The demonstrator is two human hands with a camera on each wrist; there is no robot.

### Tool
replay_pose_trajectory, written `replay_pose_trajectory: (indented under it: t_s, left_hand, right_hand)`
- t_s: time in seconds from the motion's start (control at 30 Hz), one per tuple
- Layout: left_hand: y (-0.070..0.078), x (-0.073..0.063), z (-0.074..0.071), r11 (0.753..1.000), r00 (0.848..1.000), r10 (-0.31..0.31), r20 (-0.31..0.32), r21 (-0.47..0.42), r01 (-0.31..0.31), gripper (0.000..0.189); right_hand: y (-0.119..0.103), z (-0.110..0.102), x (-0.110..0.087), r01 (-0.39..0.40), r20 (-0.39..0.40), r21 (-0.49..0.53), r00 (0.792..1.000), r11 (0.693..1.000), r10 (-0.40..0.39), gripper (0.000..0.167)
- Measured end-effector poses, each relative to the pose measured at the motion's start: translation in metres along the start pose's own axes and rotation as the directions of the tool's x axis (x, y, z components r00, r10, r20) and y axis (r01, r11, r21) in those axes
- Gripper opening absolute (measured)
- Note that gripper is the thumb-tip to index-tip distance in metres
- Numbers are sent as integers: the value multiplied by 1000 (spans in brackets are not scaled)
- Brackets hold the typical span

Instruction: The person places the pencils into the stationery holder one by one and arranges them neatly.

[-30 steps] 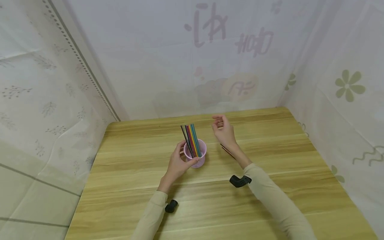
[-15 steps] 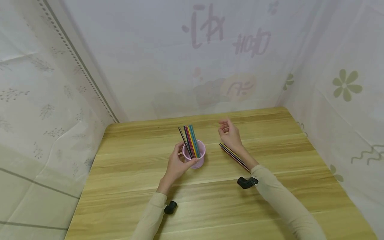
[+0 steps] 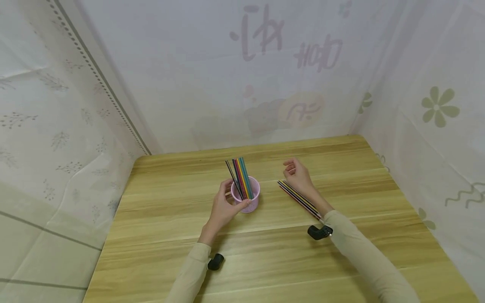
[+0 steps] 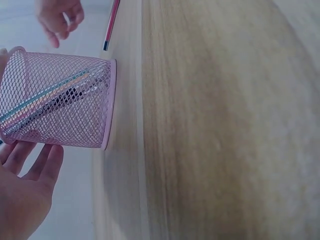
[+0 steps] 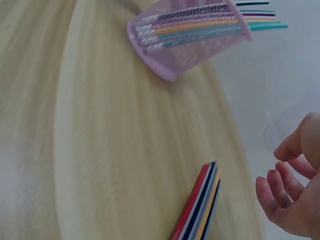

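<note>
A pink mesh pen cup [image 3: 255, 204] stands on the table with several coloured pencils [image 3: 242, 176] leaning to its left side, their ends above the rim. My left hand [image 3: 222, 208] holds the cup from the left, thumb across the near side; in the left wrist view the fingers of this left hand [image 4: 22, 200] lie under the mesh wall. To the right, a bundle of pencils [image 3: 299, 200] lies on the table, red, dark and yellow. Above the far end of that bundle is my right hand [image 3: 301, 179], fingers loosely curled with nothing between them, as the right wrist view confirms.
The wood-grain table [image 3: 265, 261] has its far edge just beyond both hands. Printed curtains [image 3: 212, 105] hang behind it and on both sides. A black wrist camera [image 3: 319, 232] sits on the right sleeve, another wrist camera [image 3: 216, 261] on the left.
My right hand has moved right and nearer to me, so more of the pencil bundle on the table shows. The left hand keeps its hold on the cup; a dark pencil inside leans further left.
</note>
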State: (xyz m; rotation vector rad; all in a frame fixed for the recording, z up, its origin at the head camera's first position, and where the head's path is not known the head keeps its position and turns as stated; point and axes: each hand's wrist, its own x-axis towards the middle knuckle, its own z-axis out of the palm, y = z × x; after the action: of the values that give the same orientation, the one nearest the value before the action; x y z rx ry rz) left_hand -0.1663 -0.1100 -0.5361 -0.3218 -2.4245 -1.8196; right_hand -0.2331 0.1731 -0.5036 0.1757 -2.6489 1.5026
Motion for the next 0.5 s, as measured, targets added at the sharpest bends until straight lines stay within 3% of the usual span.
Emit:
replay_pose_trajectory:
  t_s: [0.5]
  left_hand:
    - [3,0,-1,1000,1000,12,-5,15,-12,77]
  right_hand:
    - [38,-4,-8,11,86,-136,996,991,0,25]
